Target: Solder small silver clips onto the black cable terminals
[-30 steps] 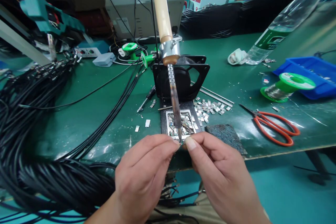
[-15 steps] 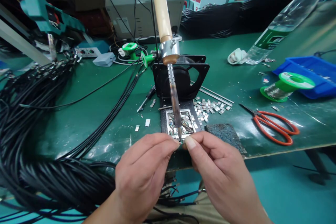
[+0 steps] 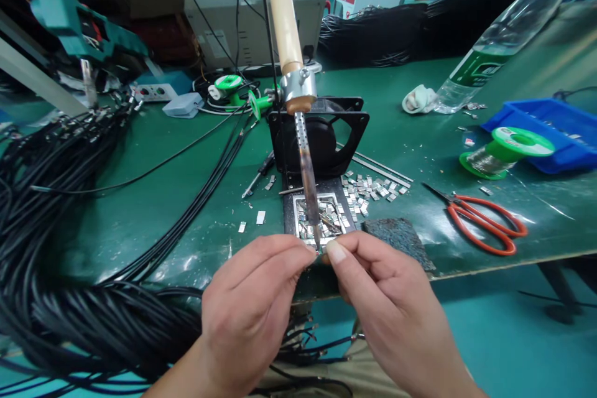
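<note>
A soldering iron (image 3: 306,168) with a wooden handle hangs in a metal clamp, its tip pointing down between my hands. My left hand (image 3: 254,305) is pinched at the left of the tip, and what it holds is too small to name. On the right, my right hand (image 3: 389,301) pinches something tiny, hidden by thumb and forefinger. Both sets of fingertips nearly meet just under the tip. Behind them a square metal tray (image 3: 296,214) holds small metal pieces, and more silver pieces (image 3: 368,189) lie to its right.
A black fan (image 3: 321,137) stands behind the tray. Red-handled scissors (image 3: 485,217), a dark sponge-like pad (image 3: 398,239), a green solder spool (image 3: 504,149), a blue bin (image 3: 536,113) and a bottle (image 3: 489,56) are at the right. Black cables (image 3: 107,317) fill the left.
The view has shifted slightly, so everything sits a little further left. Both hands keep their pinch beside the iron's tip.
</note>
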`<action>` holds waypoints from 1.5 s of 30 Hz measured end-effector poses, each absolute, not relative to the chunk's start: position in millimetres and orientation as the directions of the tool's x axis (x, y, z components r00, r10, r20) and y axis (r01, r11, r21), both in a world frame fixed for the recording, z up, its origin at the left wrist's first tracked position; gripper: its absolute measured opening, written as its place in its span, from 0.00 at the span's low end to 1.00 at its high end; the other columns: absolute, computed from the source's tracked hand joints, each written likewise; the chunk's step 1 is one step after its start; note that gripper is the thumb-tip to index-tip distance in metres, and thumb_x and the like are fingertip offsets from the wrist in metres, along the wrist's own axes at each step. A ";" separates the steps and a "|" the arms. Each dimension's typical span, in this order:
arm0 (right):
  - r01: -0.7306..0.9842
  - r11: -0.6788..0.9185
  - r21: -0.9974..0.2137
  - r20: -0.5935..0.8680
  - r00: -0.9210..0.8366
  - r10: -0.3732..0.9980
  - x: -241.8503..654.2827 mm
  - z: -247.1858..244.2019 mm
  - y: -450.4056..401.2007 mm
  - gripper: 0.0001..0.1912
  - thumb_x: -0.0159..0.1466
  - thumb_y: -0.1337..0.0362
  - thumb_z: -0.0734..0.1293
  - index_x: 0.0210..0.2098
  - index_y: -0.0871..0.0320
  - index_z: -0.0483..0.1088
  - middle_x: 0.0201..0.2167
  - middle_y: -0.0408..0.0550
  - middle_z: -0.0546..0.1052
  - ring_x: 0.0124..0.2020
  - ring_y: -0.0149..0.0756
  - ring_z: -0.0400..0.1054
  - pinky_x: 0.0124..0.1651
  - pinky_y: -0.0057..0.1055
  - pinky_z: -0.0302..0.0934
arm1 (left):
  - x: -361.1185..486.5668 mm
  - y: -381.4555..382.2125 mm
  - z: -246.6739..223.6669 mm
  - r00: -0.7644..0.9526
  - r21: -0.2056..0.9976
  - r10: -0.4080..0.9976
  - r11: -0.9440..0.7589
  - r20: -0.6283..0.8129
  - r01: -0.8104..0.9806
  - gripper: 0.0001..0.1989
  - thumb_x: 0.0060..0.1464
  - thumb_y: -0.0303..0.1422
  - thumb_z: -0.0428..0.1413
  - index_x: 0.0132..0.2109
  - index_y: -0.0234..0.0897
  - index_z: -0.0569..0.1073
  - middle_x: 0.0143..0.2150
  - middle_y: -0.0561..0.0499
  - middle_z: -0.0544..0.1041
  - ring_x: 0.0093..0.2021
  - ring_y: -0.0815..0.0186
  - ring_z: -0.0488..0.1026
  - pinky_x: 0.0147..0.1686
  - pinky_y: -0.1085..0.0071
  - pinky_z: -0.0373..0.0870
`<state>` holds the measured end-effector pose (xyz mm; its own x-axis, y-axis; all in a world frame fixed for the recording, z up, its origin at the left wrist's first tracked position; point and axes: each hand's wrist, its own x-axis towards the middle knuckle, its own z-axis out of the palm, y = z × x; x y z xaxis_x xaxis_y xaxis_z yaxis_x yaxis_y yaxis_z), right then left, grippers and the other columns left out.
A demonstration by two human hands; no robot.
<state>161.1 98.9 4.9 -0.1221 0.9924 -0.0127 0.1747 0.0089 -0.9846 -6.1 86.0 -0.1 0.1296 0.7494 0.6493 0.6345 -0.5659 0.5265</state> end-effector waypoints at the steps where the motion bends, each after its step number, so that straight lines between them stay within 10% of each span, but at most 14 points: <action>1: 0.177 0.007 -0.984 -0.015 -0.124 0.992 161.5 4.1 98.6 0.18 0.73 0.56 0.64 0.29 0.57 0.70 0.20 0.37 0.60 0.22 0.28 0.50 0.22 0.25 0.48 | -6.0 86.2 0.6 0.134 0.523 0.748 -0.568 0.650 0.635 0.14 0.59 0.13 0.59 0.45 0.32 0.81 0.42 0.48 0.84 0.43 0.72 0.81 0.50 0.80 0.77; 45: 0.165 -0.023 -0.986 -0.048 -0.147 0.988 162.9 3.9 99.1 0.19 0.73 0.55 0.64 0.28 0.57 0.68 0.20 0.37 0.58 0.23 0.28 0.49 0.22 0.25 0.47 | -7.1 88.6 3.5 0.159 0.512 0.738 -0.590 0.656 0.625 0.13 0.61 0.13 0.56 0.42 0.30 0.81 0.40 0.47 0.84 0.43 0.73 0.81 0.50 0.82 0.75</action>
